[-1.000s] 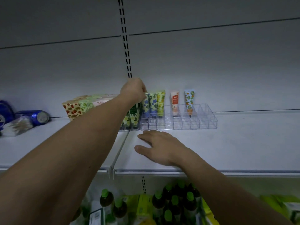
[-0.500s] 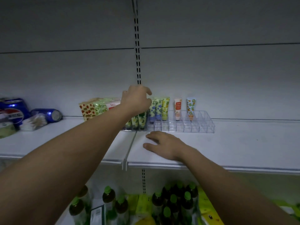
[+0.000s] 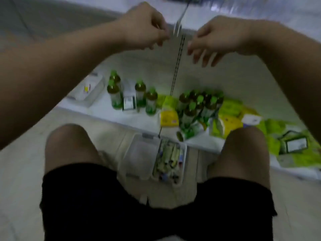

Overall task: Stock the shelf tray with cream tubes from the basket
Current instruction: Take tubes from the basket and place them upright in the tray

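The view is blurred and points down. A white basket [image 3: 184,153] sits on the floor between my knees, filled with several cream tubes [image 3: 169,160] lying flat. My left hand [image 3: 144,26] hovers high above it at the shelf edge, fingers curled in, and I see nothing in it. My right hand [image 3: 220,35] hangs beside it with its fingers apart and pointing down, empty. Only a blurred clear corner of the shelf tray [image 3: 225,6] shows at the top edge.
A clear lid or tub [image 3: 139,153] lies left of the basket. On the low shelf stand green-capped bottles [image 3: 196,105], yellow packs [image 3: 169,117], a white box [image 3: 128,101] and a clear container [image 3: 86,89]. My bare knees [image 3: 69,145] flank the basket.
My head has tipped down from the shelf tray to the floor basket. Both hands have come off the tray and the shelf and now hang in the air.
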